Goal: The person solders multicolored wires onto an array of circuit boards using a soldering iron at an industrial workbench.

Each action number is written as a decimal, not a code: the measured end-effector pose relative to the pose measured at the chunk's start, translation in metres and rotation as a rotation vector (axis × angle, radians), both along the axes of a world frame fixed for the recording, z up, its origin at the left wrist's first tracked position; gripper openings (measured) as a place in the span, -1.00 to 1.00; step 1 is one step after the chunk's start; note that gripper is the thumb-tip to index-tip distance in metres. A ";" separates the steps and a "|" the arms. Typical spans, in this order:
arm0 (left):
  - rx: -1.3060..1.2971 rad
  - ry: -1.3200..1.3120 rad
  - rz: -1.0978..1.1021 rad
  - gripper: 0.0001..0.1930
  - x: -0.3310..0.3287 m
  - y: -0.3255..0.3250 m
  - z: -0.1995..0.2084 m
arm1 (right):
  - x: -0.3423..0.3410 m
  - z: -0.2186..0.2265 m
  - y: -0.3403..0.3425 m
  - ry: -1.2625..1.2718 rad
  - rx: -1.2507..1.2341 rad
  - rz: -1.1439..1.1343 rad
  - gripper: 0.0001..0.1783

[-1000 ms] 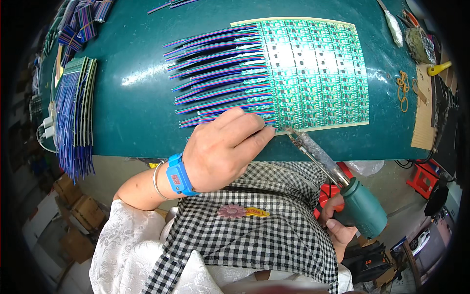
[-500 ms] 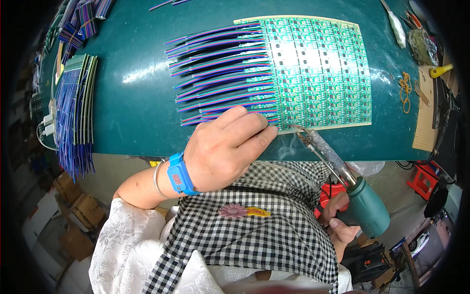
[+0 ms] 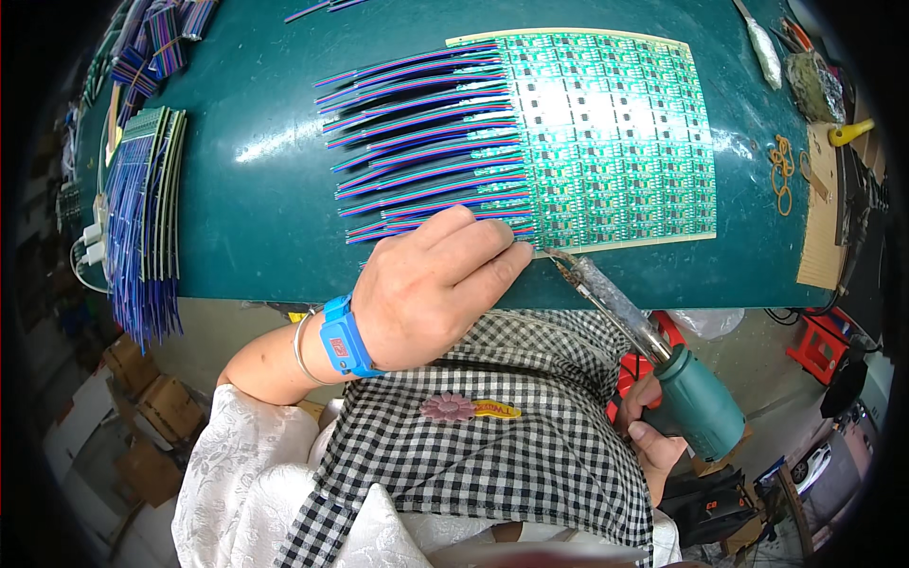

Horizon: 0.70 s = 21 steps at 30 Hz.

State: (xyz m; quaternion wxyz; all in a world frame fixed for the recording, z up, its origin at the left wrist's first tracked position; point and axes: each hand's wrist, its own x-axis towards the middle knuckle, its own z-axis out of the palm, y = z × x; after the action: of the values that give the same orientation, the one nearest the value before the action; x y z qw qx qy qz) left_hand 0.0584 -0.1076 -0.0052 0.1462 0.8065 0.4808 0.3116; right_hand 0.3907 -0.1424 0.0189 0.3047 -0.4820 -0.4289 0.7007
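Note:
A panel of small green circuit boards (image 3: 615,142) lies on the table. Along its left side, rows of blue, red and green ribbon wires (image 3: 417,142) stick out to the left. My left hand (image 3: 431,284), with a blue wrist strap (image 3: 346,336), is closed in a pinch over wires at the panel's lower left corner; the fingers hide most of what they grip. In my right hand (image 3: 653,431) is a soldering gun (image 3: 701,402) with a green body, held by its handle. Its tip reaches the panel's lower edge, close beside my left fingertips.
A stack of wired panels (image 3: 147,208) overhangs the table's (image 3: 256,237) left front edge. Bundled wires (image 3: 169,43) lie at the far left. At the right are rubber bands (image 3: 782,175), a cardboard piece (image 3: 822,213), a yellow-handled tool (image 3: 850,133) and a white-wrapped tool (image 3: 765,57).
The soldering gun has moved left, bringing its tip nearer to my left fingertips. My left hand keeps its pinch, and the panel has shifted very slightly left.

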 end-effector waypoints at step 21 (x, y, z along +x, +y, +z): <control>0.042 0.042 -0.035 -0.63 0.000 0.000 0.003 | -0.003 0.006 -0.001 0.160 -0.147 -0.233 -0.36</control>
State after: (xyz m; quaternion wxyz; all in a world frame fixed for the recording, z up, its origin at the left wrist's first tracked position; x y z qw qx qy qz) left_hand 0.0584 -0.1073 -0.0017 0.1247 0.8240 0.4629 0.3021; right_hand 0.3872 -0.1439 0.0245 0.3809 -0.4924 -0.2919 0.7262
